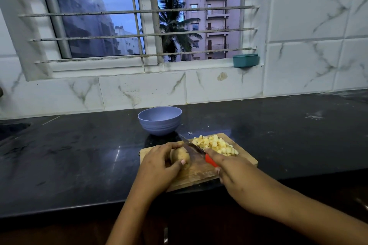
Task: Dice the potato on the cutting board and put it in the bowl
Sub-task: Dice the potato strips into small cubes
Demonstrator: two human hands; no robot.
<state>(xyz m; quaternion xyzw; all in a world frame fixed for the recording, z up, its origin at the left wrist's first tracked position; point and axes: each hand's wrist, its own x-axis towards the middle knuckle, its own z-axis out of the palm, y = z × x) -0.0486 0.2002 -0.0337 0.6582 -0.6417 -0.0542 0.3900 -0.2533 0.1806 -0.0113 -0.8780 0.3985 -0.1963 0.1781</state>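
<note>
A black stone surface (79,155) runs under a marble-tiled wall (298,45) and a barred window (139,22), with a teal tub (245,60) on the sill at the right end. The board (199,175) lies turned at an angle by the near edge of the surface, its near corner close to that edge. Wide stretches of dark surface lie left and right of it. The bowl (160,120) stands upright just beyond the board's far left corner, about midway between the board and the back edge.

The potato (180,157) sits on the left half of the board. The left hand (159,162) is curled over it, fingers round the far side and thumb on the near side. The right hand (233,169) grips the red handle of the knife (194,148), with the blade lying just right of the potato and its tip pointing at the bowl. The dice (216,144) are heaped by the board's far right corner, right of the blade, close to its edge
</note>
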